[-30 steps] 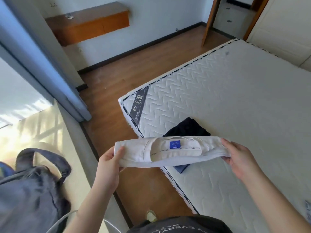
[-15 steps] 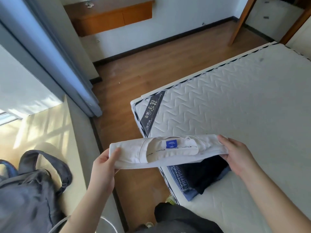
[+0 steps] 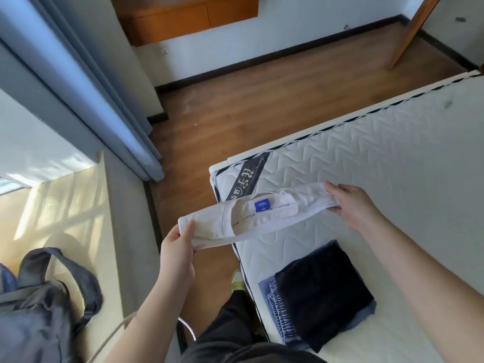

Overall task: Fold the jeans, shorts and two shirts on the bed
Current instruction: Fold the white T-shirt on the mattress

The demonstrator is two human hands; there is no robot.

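A folded white shirt (image 3: 262,218) with a blue neck label hangs in the air over the near corner of the bed (image 3: 379,166). My left hand (image 3: 178,247) grips its left end, thumb on top. My right hand (image 3: 351,205) grips its right end above the mattress. Near the bed's front edge lies a folded dark navy garment (image 3: 322,294) stacked on folded blue jeans (image 3: 280,315).
A grey backpack (image 3: 39,315) sits at the lower left on a sunlit ledge. Wooden floor (image 3: 248,106) runs between the bed and a white wall with an orange shelf (image 3: 183,14). A blue-grey curtain (image 3: 86,87) hangs at left.
The view tilted down and right. The shirt moved toward the bed, its right end now higher over the mattress corner. The folded dark stack came fully into sight.
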